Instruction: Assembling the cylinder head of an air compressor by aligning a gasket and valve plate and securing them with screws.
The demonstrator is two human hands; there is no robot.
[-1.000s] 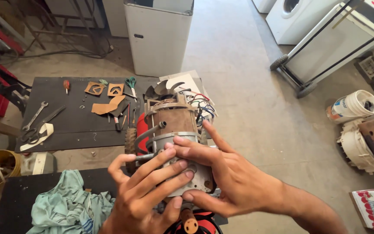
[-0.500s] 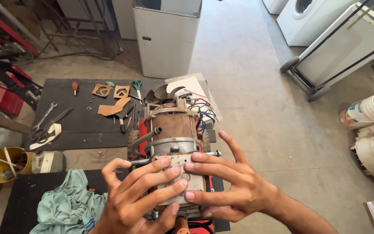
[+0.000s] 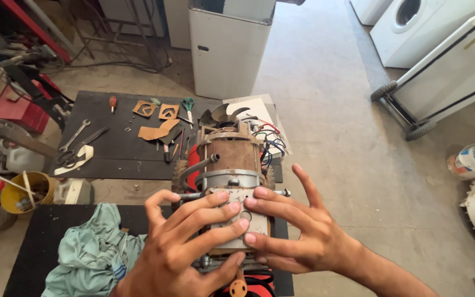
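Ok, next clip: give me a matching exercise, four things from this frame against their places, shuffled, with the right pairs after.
Things:
1. electric motor
2. teal cloth
3. yellow bucket
4. scissors

Places:
A. far end of the black mat, beside brown cut-outs
B. on the floor at far left
C. under both hands, left hand and right hand
D. crumpled on the near mat, left of the hands

Pairs: 1-C, 2-D, 3-B, 4-A

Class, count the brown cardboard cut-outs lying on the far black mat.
3. Two small ones with holes lie side by side, left and right; a larger piece sits just below them. More may be hidden behind the motor.
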